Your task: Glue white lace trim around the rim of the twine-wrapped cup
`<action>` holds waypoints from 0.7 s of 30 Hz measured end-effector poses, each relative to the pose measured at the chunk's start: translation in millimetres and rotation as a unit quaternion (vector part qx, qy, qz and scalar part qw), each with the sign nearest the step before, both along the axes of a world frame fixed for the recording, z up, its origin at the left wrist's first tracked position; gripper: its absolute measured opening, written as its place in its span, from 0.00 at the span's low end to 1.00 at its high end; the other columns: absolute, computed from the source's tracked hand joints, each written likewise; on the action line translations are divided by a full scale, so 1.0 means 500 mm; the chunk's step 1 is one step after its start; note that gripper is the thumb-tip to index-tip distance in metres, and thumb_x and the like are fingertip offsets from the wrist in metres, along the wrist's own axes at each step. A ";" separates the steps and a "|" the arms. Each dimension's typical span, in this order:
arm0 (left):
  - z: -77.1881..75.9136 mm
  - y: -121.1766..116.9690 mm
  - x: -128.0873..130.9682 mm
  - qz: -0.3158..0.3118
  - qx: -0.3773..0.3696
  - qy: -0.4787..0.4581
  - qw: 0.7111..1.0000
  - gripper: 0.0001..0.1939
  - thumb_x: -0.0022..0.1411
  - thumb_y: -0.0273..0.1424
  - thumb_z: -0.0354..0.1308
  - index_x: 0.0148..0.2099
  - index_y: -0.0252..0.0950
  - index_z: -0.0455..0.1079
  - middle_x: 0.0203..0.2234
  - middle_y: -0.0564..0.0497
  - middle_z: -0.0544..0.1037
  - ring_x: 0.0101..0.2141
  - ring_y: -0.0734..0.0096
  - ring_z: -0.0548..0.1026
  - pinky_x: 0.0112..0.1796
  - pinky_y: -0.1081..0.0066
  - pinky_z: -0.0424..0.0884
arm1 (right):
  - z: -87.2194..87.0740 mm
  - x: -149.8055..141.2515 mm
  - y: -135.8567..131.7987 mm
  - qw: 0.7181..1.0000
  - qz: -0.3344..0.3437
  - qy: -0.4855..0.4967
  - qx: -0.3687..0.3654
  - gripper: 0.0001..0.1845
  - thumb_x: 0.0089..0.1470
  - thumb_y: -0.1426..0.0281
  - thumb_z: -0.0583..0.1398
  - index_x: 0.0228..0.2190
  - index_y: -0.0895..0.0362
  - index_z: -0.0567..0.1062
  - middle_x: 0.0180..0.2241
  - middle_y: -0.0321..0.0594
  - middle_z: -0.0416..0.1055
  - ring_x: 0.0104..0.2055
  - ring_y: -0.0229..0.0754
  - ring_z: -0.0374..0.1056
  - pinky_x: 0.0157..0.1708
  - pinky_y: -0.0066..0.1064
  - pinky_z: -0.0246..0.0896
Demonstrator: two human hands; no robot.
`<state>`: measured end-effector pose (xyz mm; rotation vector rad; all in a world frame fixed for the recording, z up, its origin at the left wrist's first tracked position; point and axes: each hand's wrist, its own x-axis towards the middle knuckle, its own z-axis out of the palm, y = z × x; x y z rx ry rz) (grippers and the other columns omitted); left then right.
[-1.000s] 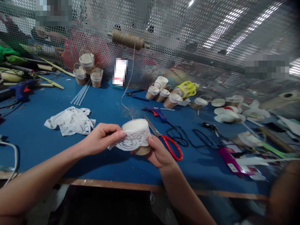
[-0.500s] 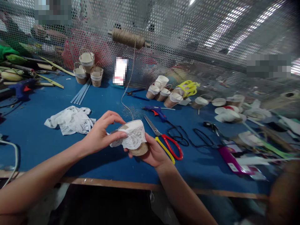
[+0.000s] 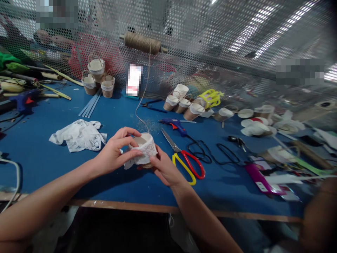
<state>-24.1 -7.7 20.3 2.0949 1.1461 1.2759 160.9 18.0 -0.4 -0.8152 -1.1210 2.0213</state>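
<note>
Between my hands is a small cup (image 3: 146, 139) with a pale inside and a strip of white lace (image 3: 143, 154) wrapped about its side. My left hand (image 3: 118, 149) grips the near left rim, thumb on the lace and fingers at the cup's mouth. From the right, my right hand (image 3: 165, 167) holds the cup's side and lower part, where a bit of brown shows. More white lace (image 3: 79, 135) lies crumpled on the table to the left. Scissors (image 3: 184, 154) with one red and one yellow handle rest just right of my right hand.
Behind the scissors lies a blue glue gun (image 3: 175, 125) with a black cord. A twine spool (image 3: 142, 43) hangs on the mesh, its strand running down behind the cup. Finished-looking cups (image 3: 107, 86) stand at the back left, others (image 3: 193, 110) at the back right. Pliers (image 3: 154, 105) lie between.
The cup has tilted more upright and shifted slightly left, so more of its mouth shows and less of its brown base. My left fingers have moved over the rim; my right fingers have shifted along the side.
</note>
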 end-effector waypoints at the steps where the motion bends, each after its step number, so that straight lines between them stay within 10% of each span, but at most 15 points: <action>1: 0.000 0.000 0.001 0.001 -0.004 -0.003 1.000 0.04 0.57 0.29 0.56 0.31 0.35 0.65 0.41 0.45 0.69 0.44 0.66 0.68 0.44 0.61 0.64 | 0.000 -0.003 -0.002 1.000 -0.015 -0.022 0.010 0.33 0.35 0.62 0.69 0.44 0.53 0.66 0.42 0.41 0.69 0.38 0.42 0.68 0.30 0.31 0.69; 11: 0.004 -0.004 0.005 0.099 0.003 -0.059 0.993 0.09 0.53 0.32 0.59 0.28 0.35 0.62 0.32 0.49 0.69 0.36 0.69 0.68 0.40 0.66 0.64 | -0.012 -0.004 0.001 0.991 -0.097 -0.062 0.068 0.28 0.39 0.62 0.67 0.43 0.53 0.66 0.41 0.40 0.72 0.41 0.45 0.69 0.36 0.35 0.67; 21: 0.001 -0.011 0.030 -0.031 -0.326 -0.210 0.921 0.12 0.51 0.36 0.59 0.26 0.34 0.62 0.16 0.58 0.65 0.17 0.81 0.63 0.20 0.78 0.59 | -0.018 0.008 0.006 0.956 -0.135 -0.160 0.204 0.28 0.42 0.63 0.65 0.45 0.54 0.64 0.44 0.41 0.70 0.46 0.46 0.66 0.49 0.40 0.59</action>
